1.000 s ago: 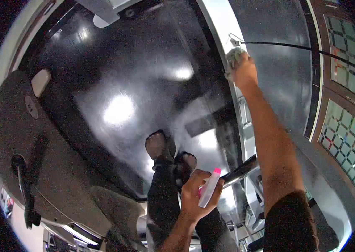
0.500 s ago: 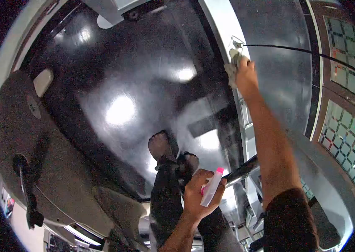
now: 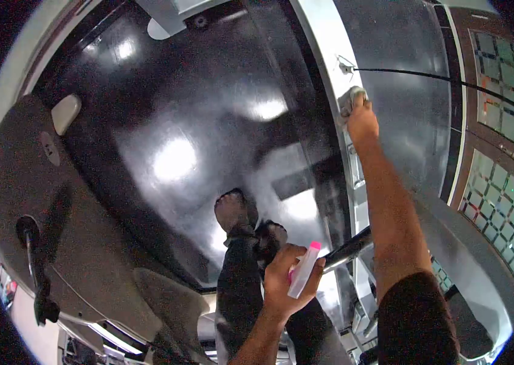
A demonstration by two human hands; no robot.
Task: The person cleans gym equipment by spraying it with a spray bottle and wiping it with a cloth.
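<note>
My right hand (image 3: 363, 125) reaches far out to the right, its fingers closed on a crumpled grey cloth (image 3: 347, 102). The cloth lies against the white ledge (image 3: 325, 36), just nearer to me than a small metal bracket (image 3: 346, 67) with a black cable (image 3: 403, 70) running from it. Close to my body, my left hand (image 3: 281, 286) is wrapped round a spray bottle with a white head (image 3: 303, 274) and a pink tip. The bottle's lower part is hidden by my hand.
Below me is a glossy dark floor (image 3: 208, 79) reflecting lamps, with my bare feet (image 3: 232, 210) on it. A grey panel with a handle (image 3: 31, 249) stands at left. A dark bar (image 3: 348, 248) crosses beside my left hand. Patterned glass doors (image 3: 500, 201) are at far right.
My right hand has drawn the cloth a little along the ledge, away from the bracket, and the cloth is more bunched up. My left hand has barely moved.
</note>
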